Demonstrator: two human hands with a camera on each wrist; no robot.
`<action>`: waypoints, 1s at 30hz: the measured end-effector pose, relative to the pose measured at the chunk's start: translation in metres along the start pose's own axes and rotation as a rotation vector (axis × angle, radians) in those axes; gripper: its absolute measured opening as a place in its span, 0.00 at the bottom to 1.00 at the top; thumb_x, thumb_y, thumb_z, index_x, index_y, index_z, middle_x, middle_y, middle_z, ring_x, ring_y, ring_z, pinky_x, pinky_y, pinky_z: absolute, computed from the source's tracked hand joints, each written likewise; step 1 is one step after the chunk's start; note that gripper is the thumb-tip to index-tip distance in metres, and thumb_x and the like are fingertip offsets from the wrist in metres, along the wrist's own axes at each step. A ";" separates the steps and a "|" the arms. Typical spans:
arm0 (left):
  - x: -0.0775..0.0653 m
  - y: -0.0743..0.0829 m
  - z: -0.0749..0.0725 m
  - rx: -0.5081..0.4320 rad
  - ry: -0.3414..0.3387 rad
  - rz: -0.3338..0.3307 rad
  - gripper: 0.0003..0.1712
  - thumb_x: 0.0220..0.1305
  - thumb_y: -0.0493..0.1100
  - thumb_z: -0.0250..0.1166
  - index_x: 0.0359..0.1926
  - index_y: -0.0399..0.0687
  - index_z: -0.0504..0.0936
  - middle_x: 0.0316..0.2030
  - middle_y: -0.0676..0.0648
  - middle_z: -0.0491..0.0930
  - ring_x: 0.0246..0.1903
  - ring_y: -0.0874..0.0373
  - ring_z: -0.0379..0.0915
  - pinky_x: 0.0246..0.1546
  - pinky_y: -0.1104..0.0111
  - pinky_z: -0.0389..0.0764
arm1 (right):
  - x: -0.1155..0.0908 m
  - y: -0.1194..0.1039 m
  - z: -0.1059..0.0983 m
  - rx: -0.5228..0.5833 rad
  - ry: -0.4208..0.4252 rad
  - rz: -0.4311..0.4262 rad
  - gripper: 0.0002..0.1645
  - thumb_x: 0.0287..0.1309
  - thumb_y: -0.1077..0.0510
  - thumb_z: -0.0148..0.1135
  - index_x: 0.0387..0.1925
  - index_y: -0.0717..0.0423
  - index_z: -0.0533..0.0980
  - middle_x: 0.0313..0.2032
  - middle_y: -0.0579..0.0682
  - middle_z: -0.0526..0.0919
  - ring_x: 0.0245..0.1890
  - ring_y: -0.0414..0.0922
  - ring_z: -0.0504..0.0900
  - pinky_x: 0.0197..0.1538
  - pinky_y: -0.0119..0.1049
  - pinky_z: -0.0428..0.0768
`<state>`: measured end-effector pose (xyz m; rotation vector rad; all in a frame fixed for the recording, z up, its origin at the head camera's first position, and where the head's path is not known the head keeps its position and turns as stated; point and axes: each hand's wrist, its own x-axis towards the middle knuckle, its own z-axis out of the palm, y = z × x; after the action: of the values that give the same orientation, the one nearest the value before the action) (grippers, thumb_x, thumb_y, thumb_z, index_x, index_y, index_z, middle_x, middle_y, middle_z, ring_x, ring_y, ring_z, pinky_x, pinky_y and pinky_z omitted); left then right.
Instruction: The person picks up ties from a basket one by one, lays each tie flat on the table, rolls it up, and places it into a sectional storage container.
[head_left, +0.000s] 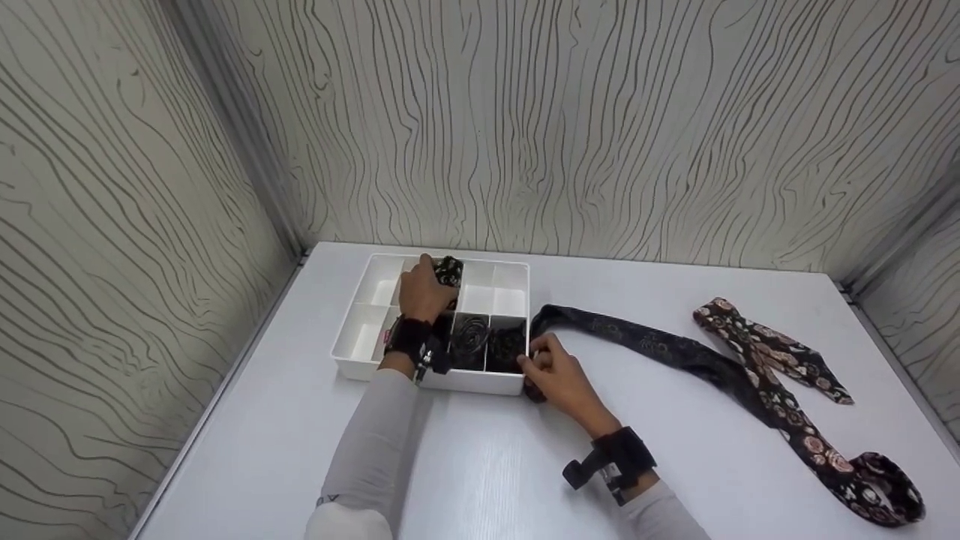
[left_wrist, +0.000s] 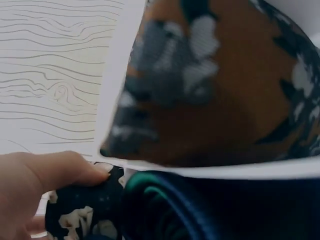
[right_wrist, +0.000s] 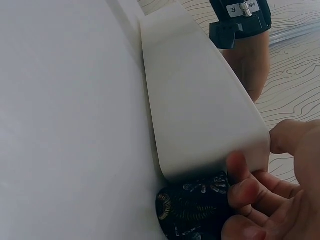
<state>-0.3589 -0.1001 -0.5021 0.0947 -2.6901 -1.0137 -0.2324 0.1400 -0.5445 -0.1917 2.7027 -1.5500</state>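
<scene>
A white divided box (head_left: 469,382) stands on the table, with rolled dark ties (head_left: 469,341) in its front compartments. My left hand (head_left: 426,292) reaches into the back row and pinches a rolled floral tie (head_left: 448,271); in the left wrist view the thumb lies along this floral roll (left_wrist: 82,212). At the front right corner my right hand (head_left: 559,379) grips the box rim, thumb on top and curled fingers against the outer wall (right_wrist: 200,100). Under those fingers, a dark patterned tie (right_wrist: 192,207) bunches beside the corner; its length (head_left: 652,345) trails right across the table.
A black floral tie with pink roses (head_left: 795,420) lies at the right, crossed over itself, its near end in a loop. The dark tie runs into it. Patterned wall panels (head_left: 525,135) rise behind and at both sides of the white table (head_left: 480,465).
</scene>
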 end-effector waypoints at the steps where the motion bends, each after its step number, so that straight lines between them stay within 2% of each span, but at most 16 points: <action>1: -0.002 0.003 -0.002 0.012 -0.004 -0.002 0.34 0.52 0.44 0.78 0.58 0.33 0.81 0.49 0.30 0.86 0.52 0.32 0.79 0.49 0.44 0.84 | 0.000 0.000 0.000 0.002 -0.001 -0.001 0.15 0.73 0.53 0.65 0.53 0.56 0.73 0.25 0.44 0.82 0.27 0.40 0.79 0.38 0.34 0.73; 4: -0.007 0.007 -0.007 0.003 -0.045 0.000 0.35 0.55 0.41 0.78 0.62 0.31 0.80 0.53 0.29 0.86 0.56 0.31 0.77 0.58 0.45 0.80 | -0.001 0.000 0.000 0.011 -0.005 0.006 0.15 0.74 0.52 0.65 0.52 0.56 0.73 0.26 0.46 0.83 0.28 0.42 0.81 0.37 0.34 0.73; 6: -0.007 0.005 -0.006 0.019 -0.060 0.039 0.34 0.54 0.39 0.78 0.61 0.29 0.81 0.53 0.28 0.86 0.55 0.30 0.77 0.61 0.45 0.76 | -0.002 0.000 0.000 0.015 -0.008 0.009 0.16 0.74 0.52 0.65 0.53 0.56 0.73 0.26 0.47 0.84 0.30 0.43 0.83 0.36 0.33 0.73; 10: -0.009 0.006 -0.009 0.032 -0.107 0.072 0.32 0.56 0.40 0.74 0.58 0.24 0.81 0.56 0.23 0.78 0.56 0.29 0.77 0.61 0.45 0.75 | -0.003 0.001 0.000 0.015 -0.015 0.013 0.16 0.75 0.51 0.64 0.53 0.57 0.73 0.27 0.48 0.85 0.31 0.45 0.85 0.34 0.32 0.74; 12: -0.009 0.005 -0.008 0.041 -0.117 0.066 0.28 0.56 0.42 0.71 0.53 0.25 0.83 0.56 0.24 0.74 0.54 0.29 0.74 0.54 0.47 0.79 | -0.003 0.001 0.000 0.015 -0.015 0.007 0.16 0.75 0.52 0.65 0.53 0.57 0.73 0.27 0.48 0.85 0.31 0.45 0.85 0.35 0.32 0.74; 14: -0.010 0.006 -0.010 0.077 -0.125 0.057 0.23 0.57 0.44 0.70 0.46 0.26 0.86 0.55 0.26 0.73 0.55 0.31 0.72 0.52 0.48 0.80 | -0.003 0.002 -0.001 0.011 -0.019 0.004 0.15 0.75 0.51 0.64 0.52 0.56 0.73 0.27 0.48 0.86 0.30 0.44 0.84 0.36 0.32 0.74; 17: -0.010 0.004 -0.011 0.180 -0.122 0.073 0.19 0.60 0.45 0.71 0.39 0.29 0.87 0.51 0.28 0.79 0.55 0.32 0.72 0.55 0.48 0.79 | -0.003 0.002 -0.003 0.000 -0.035 -0.006 0.15 0.76 0.49 0.63 0.51 0.55 0.73 0.28 0.49 0.86 0.29 0.43 0.82 0.38 0.33 0.74; 18: -0.012 0.007 -0.014 0.207 -0.139 0.066 0.19 0.62 0.45 0.71 0.41 0.29 0.88 0.52 0.29 0.80 0.57 0.32 0.71 0.58 0.46 0.78 | -0.003 0.002 -0.004 -0.002 -0.043 -0.011 0.15 0.76 0.49 0.63 0.51 0.55 0.73 0.28 0.49 0.86 0.29 0.42 0.82 0.38 0.34 0.74; 20: -0.013 0.005 -0.014 0.237 -0.144 0.064 0.20 0.63 0.47 0.72 0.43 0.30 0.88 0.52 0.29 0.80 0.59 0.32 0.70 0.59 0.44 0.78 | -0.004 0.003 -0.005 0.000 -0.061 -0.022 0.15 0.77 0.48 0.62 0.51 0.55 0.73 0.29 0.50 0.87 0.29 0.42 0.81 0.38 0.34 0.74; 24: -0.014 0.002 -0.015 0.189 -0.174 0.053 0.25 0.65 0.48 0.72 0.52 0.30 0.87 0.55 0.28 0.77 0.61 0.31 0.69 0.61 0.42 0.76 | -0.007 0.004 -0.010 -0.019 -0.053 -0.058 0.12 0.77 0.51 0.61 0.51 0.55 0.77 0.31 0.49 0.86 0.31 0.40 0.81 0.38 0.33 0.75; 27: -0.016 0.003 -0.017 0.131 -0.178 0.054 0.29 0.68 0.48 0.70 0.61 0.31 0.83 0.58 0.26 0.74 0.62 0.30 0.67 0.62 0.41 0.74 | -0.010 0.005 -0.014 -0.112 0.000 -0.095 0.10 0.74 0.54 0.64 0.51 0.54 0.81 0.35 0.46 0.85 0.34 0.40 0.80 0.42 0.35 0.77; 30: -0.021 0.007 -0.019 0.075 -0.153 0.099 0.29 0.70 0.45 0.68 0.65 0.31 0.80 0.58 0.25 0.72 0.61 0.30 0.65 0.62 0.42 0.74 | -0.015 0.008 -0.019 -0.257 -0.001 -0.113 0.16 0.65 0.53 0.69 0.53 0.52 0.83 0.43 0.44 0.83 0.42 0.42 0.80 0.49 0.41 0.80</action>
<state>-0.3333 -0.1034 -0.4883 -0.1048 -2.8386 -0.9258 -0.2203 0.1623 -0.5426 -0.3549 2.9298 -1.2169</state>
